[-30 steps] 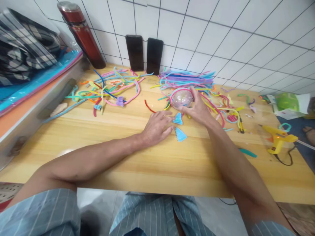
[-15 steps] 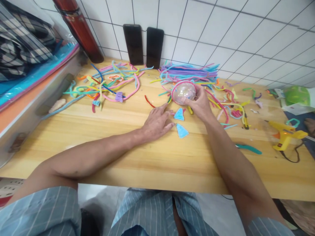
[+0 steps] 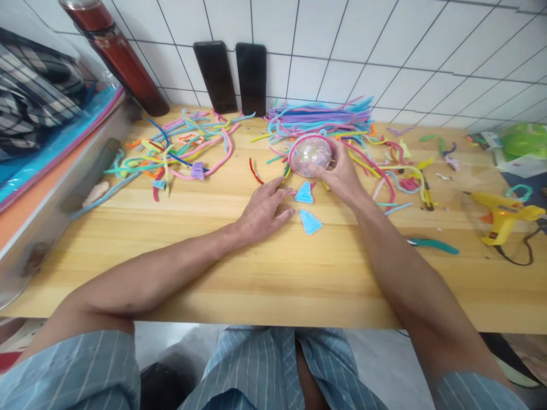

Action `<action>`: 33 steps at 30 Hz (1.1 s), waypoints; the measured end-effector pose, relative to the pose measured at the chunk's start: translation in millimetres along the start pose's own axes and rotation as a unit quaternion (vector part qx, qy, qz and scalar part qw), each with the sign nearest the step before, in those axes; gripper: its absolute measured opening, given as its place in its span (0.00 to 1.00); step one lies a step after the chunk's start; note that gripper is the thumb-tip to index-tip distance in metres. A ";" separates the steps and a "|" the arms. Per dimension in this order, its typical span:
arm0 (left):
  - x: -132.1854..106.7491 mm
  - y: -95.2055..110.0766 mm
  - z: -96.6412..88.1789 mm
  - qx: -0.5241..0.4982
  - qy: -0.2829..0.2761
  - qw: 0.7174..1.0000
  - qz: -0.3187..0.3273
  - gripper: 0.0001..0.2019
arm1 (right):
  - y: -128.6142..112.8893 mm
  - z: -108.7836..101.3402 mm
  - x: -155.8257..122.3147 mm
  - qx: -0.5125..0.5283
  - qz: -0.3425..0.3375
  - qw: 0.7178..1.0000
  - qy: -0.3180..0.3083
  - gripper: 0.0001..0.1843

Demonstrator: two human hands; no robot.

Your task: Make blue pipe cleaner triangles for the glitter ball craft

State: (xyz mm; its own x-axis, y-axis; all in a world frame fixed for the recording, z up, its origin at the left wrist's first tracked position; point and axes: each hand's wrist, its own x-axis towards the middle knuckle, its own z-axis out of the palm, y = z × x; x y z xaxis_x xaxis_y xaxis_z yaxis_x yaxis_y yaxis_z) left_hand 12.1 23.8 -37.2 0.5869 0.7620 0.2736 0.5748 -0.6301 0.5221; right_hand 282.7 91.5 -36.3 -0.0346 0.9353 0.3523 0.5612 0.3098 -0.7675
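Note:
In my right hand (image 3: 339, 173) is a clear round ball (image 3: 311, 155) with a pink pipe cleaner around its rim, gripped at its right side. My left hand (image 3: 265, 209) lies on the wooden table (image 3: 256, 273), fingers stretched out toward the ball and holding nothing. Just right of its fingertips are two flat blue pipe-cleaner pieces, an upper blue piece (image 3: 304, 193) and a lower blue piece (image 3: 310, 222). A red pipe cleaner (image 3: 255, 171) lies beyond the left fingers. Part of a dark green item by the left fingertips is too small to make out.
Loose pipe cleaners (image 3: 222, 159) spread at the left, and a purple and blue bundle (image 3: 320, 117) lies by the tiled wall. Two phones (image 3: 251, 80) lean there beside a red flask (image 3: 123, 62). At the right are a yellow glue gun (image 3: 498, 213) and a green-handled tool (image 3: 436, 245).
The whole view has shifted slightly. My right hand still holds the clear ball, and my left hand stays flat beside the blue pieces; nothing was taken up or let go.

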 end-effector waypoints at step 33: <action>-0.7 -2.6 -1.7 0.009 -0.008 1.000 -0.006 0.26 | -0.1 -13.0 4.6 0.105 0.033 0.994 0.017 0.45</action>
State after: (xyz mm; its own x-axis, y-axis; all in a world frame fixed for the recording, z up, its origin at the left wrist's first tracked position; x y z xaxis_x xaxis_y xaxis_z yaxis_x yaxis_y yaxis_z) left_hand 9.2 25.1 -37.5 0.5890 0.7668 0.2552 0.5916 -0.6242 0.5103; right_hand 293.2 93.6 -27.6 0.0261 0.9498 0.3117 0.3756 0.2797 -0.8836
